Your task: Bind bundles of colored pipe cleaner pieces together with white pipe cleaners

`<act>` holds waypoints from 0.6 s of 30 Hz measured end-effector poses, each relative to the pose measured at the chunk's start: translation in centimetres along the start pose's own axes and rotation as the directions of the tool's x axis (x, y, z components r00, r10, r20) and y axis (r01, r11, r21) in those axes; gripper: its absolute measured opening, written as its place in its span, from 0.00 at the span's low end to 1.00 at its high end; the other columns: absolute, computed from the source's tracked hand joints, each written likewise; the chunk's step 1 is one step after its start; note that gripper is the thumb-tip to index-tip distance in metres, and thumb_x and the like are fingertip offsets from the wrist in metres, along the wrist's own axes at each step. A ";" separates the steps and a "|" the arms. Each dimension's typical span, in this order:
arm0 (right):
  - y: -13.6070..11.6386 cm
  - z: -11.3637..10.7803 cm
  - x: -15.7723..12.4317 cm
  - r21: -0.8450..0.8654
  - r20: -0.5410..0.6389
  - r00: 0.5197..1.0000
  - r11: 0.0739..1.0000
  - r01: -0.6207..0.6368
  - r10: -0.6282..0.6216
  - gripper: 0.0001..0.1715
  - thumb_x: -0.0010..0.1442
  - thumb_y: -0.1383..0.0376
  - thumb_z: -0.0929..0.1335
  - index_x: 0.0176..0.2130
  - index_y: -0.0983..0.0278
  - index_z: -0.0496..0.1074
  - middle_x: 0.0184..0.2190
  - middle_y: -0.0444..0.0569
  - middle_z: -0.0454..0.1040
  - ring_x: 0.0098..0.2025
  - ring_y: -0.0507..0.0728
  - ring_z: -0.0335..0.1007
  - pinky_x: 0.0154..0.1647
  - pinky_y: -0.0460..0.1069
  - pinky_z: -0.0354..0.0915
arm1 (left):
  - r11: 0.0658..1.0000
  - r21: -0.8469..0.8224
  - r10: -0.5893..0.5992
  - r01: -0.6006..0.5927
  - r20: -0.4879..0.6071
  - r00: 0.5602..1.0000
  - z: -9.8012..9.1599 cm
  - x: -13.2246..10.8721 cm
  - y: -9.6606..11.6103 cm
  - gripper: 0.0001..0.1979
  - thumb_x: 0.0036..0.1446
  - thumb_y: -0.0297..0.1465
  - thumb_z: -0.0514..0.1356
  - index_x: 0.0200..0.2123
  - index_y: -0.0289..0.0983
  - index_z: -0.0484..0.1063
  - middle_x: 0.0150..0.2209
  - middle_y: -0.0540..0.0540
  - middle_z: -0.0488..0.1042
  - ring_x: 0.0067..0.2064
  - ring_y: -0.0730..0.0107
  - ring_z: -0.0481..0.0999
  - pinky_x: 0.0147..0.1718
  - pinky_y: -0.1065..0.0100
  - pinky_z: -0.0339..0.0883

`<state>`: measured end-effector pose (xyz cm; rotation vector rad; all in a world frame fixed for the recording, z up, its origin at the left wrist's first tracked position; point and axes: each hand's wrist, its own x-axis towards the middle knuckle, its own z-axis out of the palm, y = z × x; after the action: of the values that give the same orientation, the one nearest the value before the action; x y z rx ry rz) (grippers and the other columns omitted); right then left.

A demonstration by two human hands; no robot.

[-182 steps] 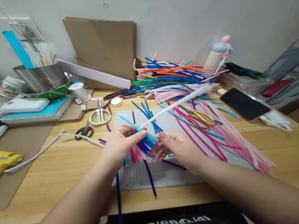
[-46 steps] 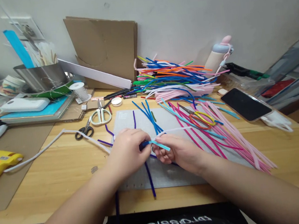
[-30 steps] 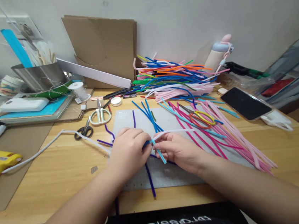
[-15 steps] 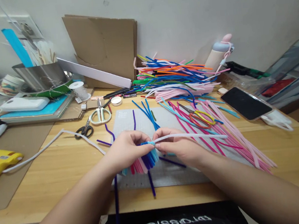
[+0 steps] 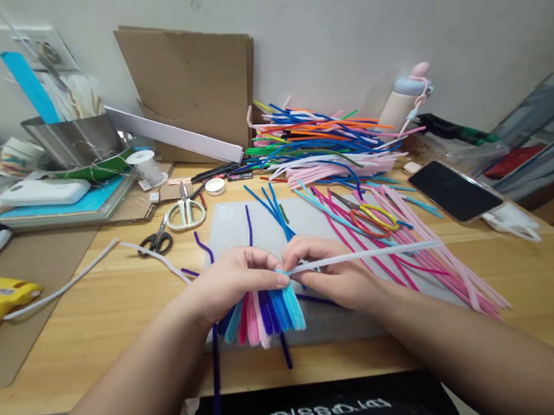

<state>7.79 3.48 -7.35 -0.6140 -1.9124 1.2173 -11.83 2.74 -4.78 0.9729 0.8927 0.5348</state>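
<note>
My left hand (image 5: 245,280) pinches the top of a row of looped pipe cleaners (image 5: 268,314) in dark blue, light blue, pink and purple. The loops hang below its thumb. Close against it, my right hand (image 5: 336,270) has its fingers around a white pipe cleaner (image 5: 375,254) at the row's right end. The white length sticks out to the right over that hand. Loose purple pipe cleaners (image 5: 216,379) lie beneath and in front of the hands, on a grey cutting mat (image 5: 224,223) and past the table edge.
Scissors with white handles (image 5: 186,215), black scissors (image 5: 156,242) and red-and-yellow scissors (image 5: 370,217) lie around the mat. A yellow glue gun (image 5: 2,302) rests at left. Behind is a pipe cleaner pile (image 5: 324,140); pink ones (image 5: 440,250) and a phone (image 5: 456,190) are at right.
The looped row has tilted, so its loops now hang lower and show more fully. My right thumb has moved down from the row's end, and the white pipe cleaner's free end reaches farther right.
</note>
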 end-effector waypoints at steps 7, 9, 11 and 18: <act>0.4 0.5 0.0 -0.215 -0.200 0.969 0.972 0.098 -0.142 0.06 0.59 0.69 0.67 0.39 0.60 0.68 0.39 0.49 0.69 0.45 0.57 0.66 0.47 0.53 0.62 | 0.980 0.161 0.135 -0.120 -0.085 0.987 0.3 0.1 -0.2 0.07 0.45 0.31 0.66 0.26 0.34 0.73 0.22 0.52 0.72 0.23 0.79 0.67 0.24 0.76 0.61; 0.7 0.7 0.0 -0.221 -0.319 0.947 0.975 -0.031 -0.042 0.07 0.56 0.67 0.69 0.37 0.62 0.68 0.38 0.49 0.68 0.44 0.57 0.66 0.48 0.53 0.61 | 0.916 0.356 0.267 -0.183 -0.204 0.942 0.3 0.1 -0.1 0.08 0.48 0.33 0.65 0.27 0.35 0.73 0.23 0.51 0.72 0.24 0.76 0.68 0.24 0.73 0.62; 0.9 1.0 0.0 -0.120 -0.343 0.935 0.983 -0.137 0.089 0.06 0.56 0.65 0.69 0.36 0.63 0.68 0.34 0.47 0.69 0.39 0.56 0.66 0.43 0.52 0.62 | 0.807 0.560 0.400 -0.188 -0.285 0.871 0.4 0.2 -0.2 0.08 0.49 0.34 0.63 0.28 0.35 0.73 0.25 0.49 0.73 0.26 0.72 0.70 0.25 0.72 0.62; 1.0 1.8 0.1 0.293 -0.269 0.891 0.913 -0.284 0.364 0.10 0.52 0.60 0.72 0.32 0.64 0.72 0.29 0.44 0.72 0.34 0.53 0.68 0.39 0.49 0.63 | 0.357 0.894 0.663 -0.269 -0.040 0.748 0.4 0.6 -0.8 0.03 0.51 0.27 0.60 0.27 0.36 0.73 0.25 0.50 0.75 0.30 0.71 0.71 0.31 0.69 0.61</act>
<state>6.29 3.00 -8.65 -0.9628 -1.3953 1.4389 -11.15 2.59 -5.58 2.1814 1.2889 0.8463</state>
